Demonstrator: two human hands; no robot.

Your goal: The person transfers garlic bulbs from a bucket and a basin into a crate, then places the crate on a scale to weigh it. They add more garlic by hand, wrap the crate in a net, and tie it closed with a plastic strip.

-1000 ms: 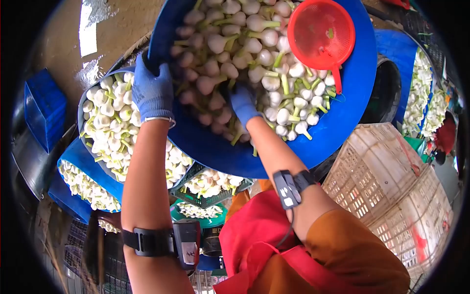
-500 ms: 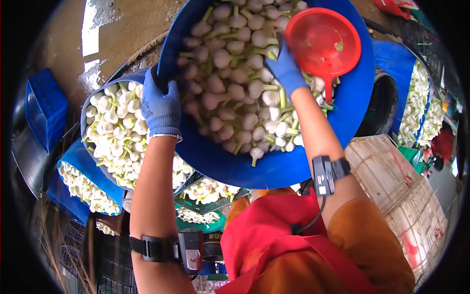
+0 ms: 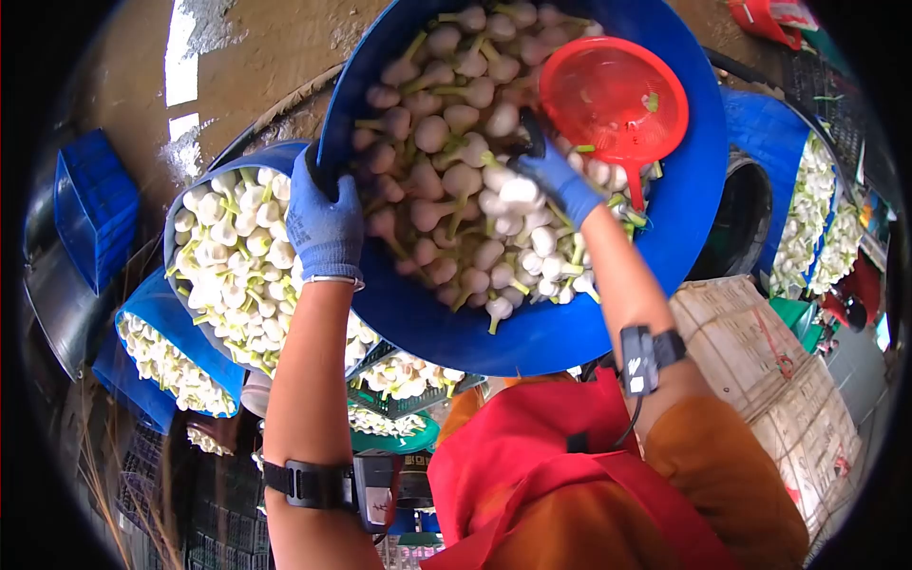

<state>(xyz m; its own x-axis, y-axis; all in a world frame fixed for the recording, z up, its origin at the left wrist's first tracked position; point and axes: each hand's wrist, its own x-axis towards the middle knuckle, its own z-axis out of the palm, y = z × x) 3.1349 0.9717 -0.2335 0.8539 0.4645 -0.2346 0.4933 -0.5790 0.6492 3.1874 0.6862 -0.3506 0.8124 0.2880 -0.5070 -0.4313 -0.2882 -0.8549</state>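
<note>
A large blue tub [image 3: 570, 356] holds many garlic bulbs [image 3: 463, 179] with green stems, sitting in murky water. My left hand [image 3: 325, 223], in a blue glove with dark fingertips, is closed over the tub's left rim, thumb on the inner side. Inside the tub, my right hand [image 3: 560, 180] wears a matching glove and reaches among the bulbs with its fingers apart; some fingers are partly hidden. Just beyond it, a red plastic strainer [image 3: 617, 95] floats or rests with its handle toward me and small green scraps in it.
Left of the tub stands another blue tub of garlic [image 3: 237, 247], with a smaller blue container [image 3: 180, 366] of garlic below it. White crates [image 3: 760, 351] are stacked at the right. A blue crate [image 3: 95, 209] lies far left, and more garlic [image 3: 806, 214] fills a container at right.
My right hand has drawn down toward me among the bulbs. The strainer has shifted slightly left and toward me within the tub. My left hand stays on the rim.
</note>
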